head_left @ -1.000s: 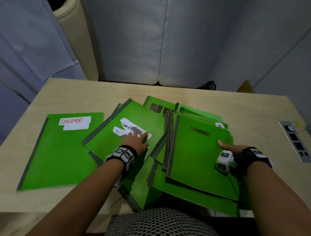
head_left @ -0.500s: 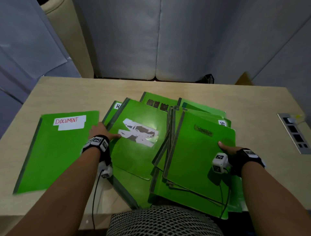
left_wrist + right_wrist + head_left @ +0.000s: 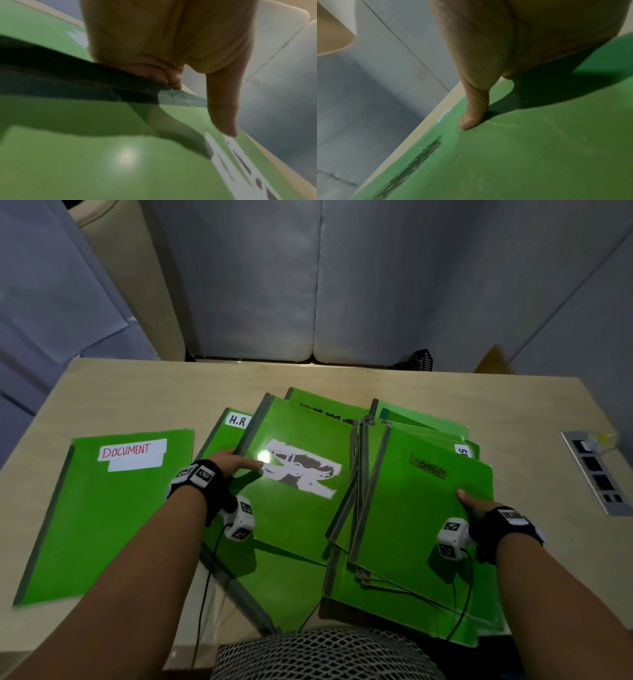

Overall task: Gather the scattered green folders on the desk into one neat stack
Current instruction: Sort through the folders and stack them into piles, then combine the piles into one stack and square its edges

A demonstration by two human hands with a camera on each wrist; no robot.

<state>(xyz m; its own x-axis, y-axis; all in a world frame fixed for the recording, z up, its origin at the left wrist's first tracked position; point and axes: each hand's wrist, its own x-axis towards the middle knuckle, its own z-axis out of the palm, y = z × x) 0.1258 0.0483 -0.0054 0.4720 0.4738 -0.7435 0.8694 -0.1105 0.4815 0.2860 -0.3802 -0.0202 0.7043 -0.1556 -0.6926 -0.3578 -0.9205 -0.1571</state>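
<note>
Left hand, moved from cover to spine, grasps the torn-label glossy green plastic folder; right hand still grips the fanned green folder pile, ready for merging

Dim room; glare spot on folder (wrist views blurred), edges bowed.

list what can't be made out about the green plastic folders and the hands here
- Right hand fingers: head view, hidden under the scribble-marked green folder; only the thumb shows.
- White label at the pile's right: cut off by that folder.
- Folder count: overlap hides it.
- Left wrist view: motion-blurred.
</note>
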